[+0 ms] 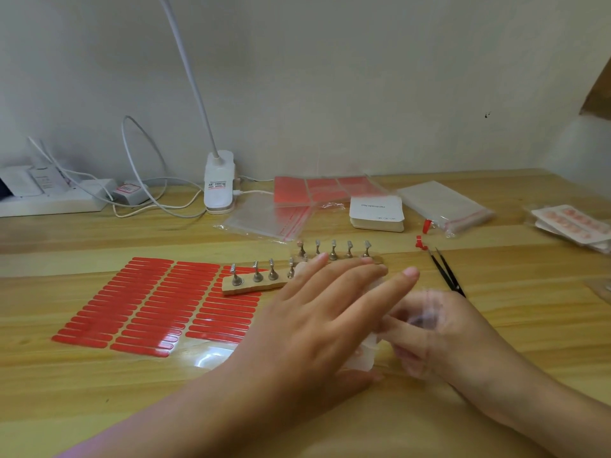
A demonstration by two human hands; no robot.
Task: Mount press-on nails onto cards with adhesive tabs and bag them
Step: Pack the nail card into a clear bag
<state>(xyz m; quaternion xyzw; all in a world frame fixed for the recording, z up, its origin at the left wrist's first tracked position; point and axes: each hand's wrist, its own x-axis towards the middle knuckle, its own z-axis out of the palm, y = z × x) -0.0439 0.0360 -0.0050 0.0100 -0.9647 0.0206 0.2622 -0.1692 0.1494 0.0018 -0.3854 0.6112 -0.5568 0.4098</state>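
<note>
A: What's nearest, lower centre of the frame?

B: The left hand (317,312), fingers straight, presses flat on a small clear bag (365,353) on the counter (99,385). The right hand (439,328) is blurred; its grip I cannot tell.

A: How will the bag handle?

B: Probably light, limp, slippery; pinch an edge.

A: Farther back?

B: Red adhesive tabs (139,302) left, nail stands (254,279), then cards (377,213).

I see a pale wall (330,77) behind a wooden desk (99,233) with a light, streaky grain. A white clip lamp (218,183) stands at the desk's back edge, its thin neck curving up out of view. A power strip (49,203) and looping white cables (145,166) lie at far left.
</note>
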